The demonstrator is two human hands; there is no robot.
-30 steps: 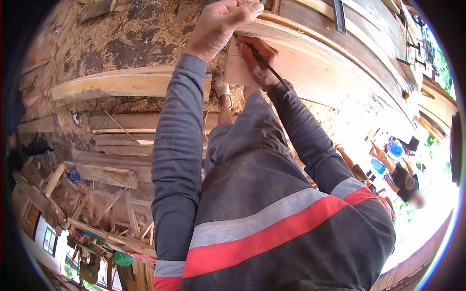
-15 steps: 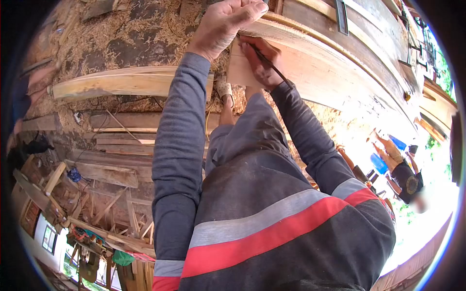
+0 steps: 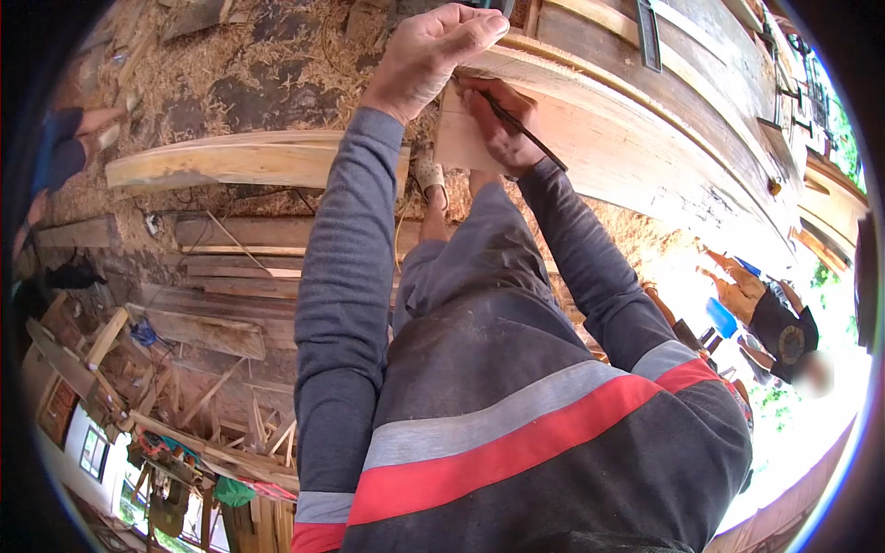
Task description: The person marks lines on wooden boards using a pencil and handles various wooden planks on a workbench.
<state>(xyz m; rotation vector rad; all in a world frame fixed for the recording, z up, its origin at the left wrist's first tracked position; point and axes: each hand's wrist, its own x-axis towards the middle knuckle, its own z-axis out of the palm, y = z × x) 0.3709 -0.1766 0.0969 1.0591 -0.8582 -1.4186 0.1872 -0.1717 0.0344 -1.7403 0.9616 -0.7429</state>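
At the end of a pale wooden board [image 3: 627, 152], my right hand [image 3: 502, 124] grips a slim dark pencil [image 3: 535, 143], whose upper end points back over the wrist. Its tip is hidden by the fingers, close to the board's end. My left hand [image 3: 429, 60] is closed just above, at the board's upper edge, thumb pressed against curled fingers. Something dark shows beside those fingertips at the frame's top, but I cannot make out what they hold.
A thick timber [image 3: 249, 158] lies on the shaving-covered floor to the left, with stacked planks [image 3: 249, 230] nearer. A metal channel piece [image 3: 649, 37] rests on boards at upper right. One person [image 3: 779, 323] is at the right, another's legs [image 3: 69, 147] at the far left.
Both hands stay at the board's end, with the view shifted slightly. More of the person at far left shows, and the person at right has shifted. A dark thing now shows by my left fingertips.
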